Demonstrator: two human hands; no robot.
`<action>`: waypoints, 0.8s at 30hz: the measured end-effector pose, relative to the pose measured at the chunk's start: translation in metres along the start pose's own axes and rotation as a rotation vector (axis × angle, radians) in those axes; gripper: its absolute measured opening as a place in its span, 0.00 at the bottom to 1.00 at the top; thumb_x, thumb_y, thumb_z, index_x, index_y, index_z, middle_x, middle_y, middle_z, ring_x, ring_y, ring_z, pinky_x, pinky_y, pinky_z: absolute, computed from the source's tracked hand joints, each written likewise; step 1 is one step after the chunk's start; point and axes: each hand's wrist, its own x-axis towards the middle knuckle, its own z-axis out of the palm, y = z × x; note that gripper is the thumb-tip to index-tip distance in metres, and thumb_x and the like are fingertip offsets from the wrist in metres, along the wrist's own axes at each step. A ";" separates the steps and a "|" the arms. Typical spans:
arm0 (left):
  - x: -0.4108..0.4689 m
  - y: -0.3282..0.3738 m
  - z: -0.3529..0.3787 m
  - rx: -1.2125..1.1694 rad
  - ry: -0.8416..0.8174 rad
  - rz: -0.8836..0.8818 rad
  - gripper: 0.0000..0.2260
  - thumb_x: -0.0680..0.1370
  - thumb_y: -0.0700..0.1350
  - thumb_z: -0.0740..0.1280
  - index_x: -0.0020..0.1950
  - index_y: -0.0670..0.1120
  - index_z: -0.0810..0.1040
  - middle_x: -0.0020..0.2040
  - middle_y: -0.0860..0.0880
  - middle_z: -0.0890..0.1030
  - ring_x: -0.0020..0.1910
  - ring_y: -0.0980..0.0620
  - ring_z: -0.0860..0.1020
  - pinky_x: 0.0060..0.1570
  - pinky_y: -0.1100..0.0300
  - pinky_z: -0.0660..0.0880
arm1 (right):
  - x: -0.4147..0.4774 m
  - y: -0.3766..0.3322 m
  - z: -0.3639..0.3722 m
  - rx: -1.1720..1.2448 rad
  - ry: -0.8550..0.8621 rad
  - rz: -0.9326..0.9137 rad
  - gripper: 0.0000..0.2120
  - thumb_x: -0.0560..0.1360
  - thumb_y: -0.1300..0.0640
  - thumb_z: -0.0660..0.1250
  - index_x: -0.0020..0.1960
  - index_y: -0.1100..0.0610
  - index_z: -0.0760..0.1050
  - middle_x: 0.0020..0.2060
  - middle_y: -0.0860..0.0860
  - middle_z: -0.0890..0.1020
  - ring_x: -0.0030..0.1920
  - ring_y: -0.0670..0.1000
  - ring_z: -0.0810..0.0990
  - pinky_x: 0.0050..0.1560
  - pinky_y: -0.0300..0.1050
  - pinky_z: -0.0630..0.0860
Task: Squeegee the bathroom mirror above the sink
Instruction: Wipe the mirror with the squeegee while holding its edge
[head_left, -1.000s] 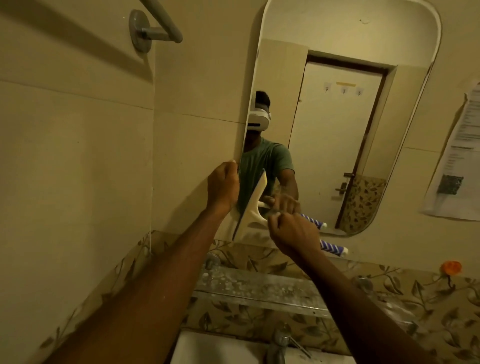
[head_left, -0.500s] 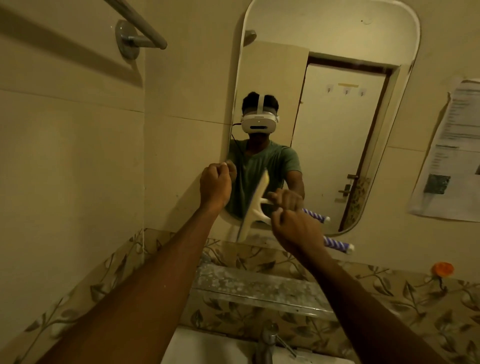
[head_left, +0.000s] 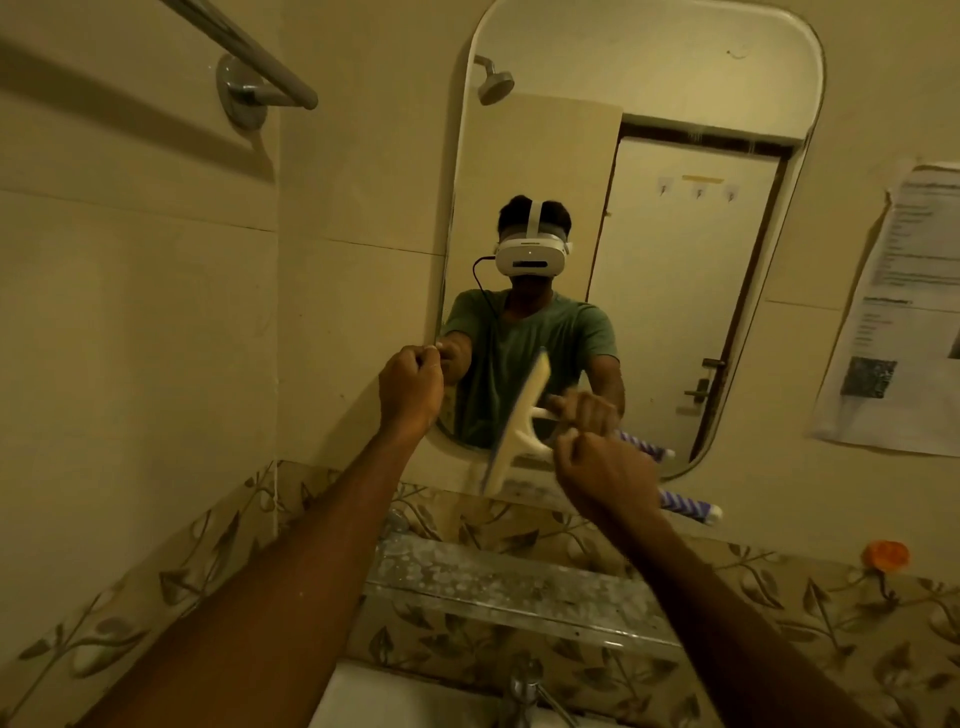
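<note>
The rounded mirror (head_left: 675, 93) hangs on the beige wall above the sink (head_left: 395, 699). My right hand (head_left: 602, 475) grips the handle of a cream squeegee (head_left: 519, 423), whose blade stands nearly upright against the lower part of the glass. The handle's purple-and-white striped end (head_left: 688, 506) sticks out to the right of my fist. My left hand (head_left: 410, 392) is a closed fist pressed at the mirror's lower left edge; whether anything is inside it I cannot tell.
A glass shelf (head_left: 519, 584) runs below the mirror, over a leaf-patterned tile band. A tap (head_left: 524, 688) rises at the sink's back. A towel rail (head_left: 244, 57) is fixed upper left. Printed papers (head_left: 904, 312) are stuck on the right wall, with an orange hook (head_left: 885, 555) lower down.
The view has shifted right and pulled back, showing more of the mirror and the reflected person. The squeegee has slid a little to the right across the lower glass; the left fist stays at the edge.
</note>
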 end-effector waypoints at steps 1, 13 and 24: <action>-0.002 -0.001 0.002 -0.019 0.025 -0.010 0.14 0.80 0.47 0.57 0.55 0.39 0.77 0.54 0.42 0.79 0.47 0.50 0.73 0.45 0.57 0.69 | 0.005 -0.014 0.002 0.006 0.019 -0.041 0.21 0.81 0.49 0.50 0.34 0.53 0.71 0.30 0.48 0.74 0.32 0.50 0.76 0.36 0.46 0.77; -0.011 0.002 0.014 -0.072 0.172 -0.037 0.18 0.79 0.50 0.56 0.52 0.38 0.78 0.52 0.40 0.79 0.50 0.43 0.77 0.44 0.53 0.73 | 0.001 0.070 0.014 -0.046 0.010 0.035 0.20 0.80 0.47 0.51 0.44 0.54 0.78 0.40 0.50 0.74 0.35 0.47 0.75 0.34 0.42 0.72; -0.032 0.006 0.024 0.025 0.209 0.051 0.13 0.79 0.47 0.59 0.57 0.40 0.74 0.59 0.42 0.73 0.56 0.44 0.73 0.50 0.58 0.65 | -0.024 0.139 0.000 -0.101 -0.052 0.202 0.17 0.78 0.47 0.54 0.34 0.51 0.71 0.29 0.50 0.75 0.31 0.50 0.74 0.35 0.45 0.73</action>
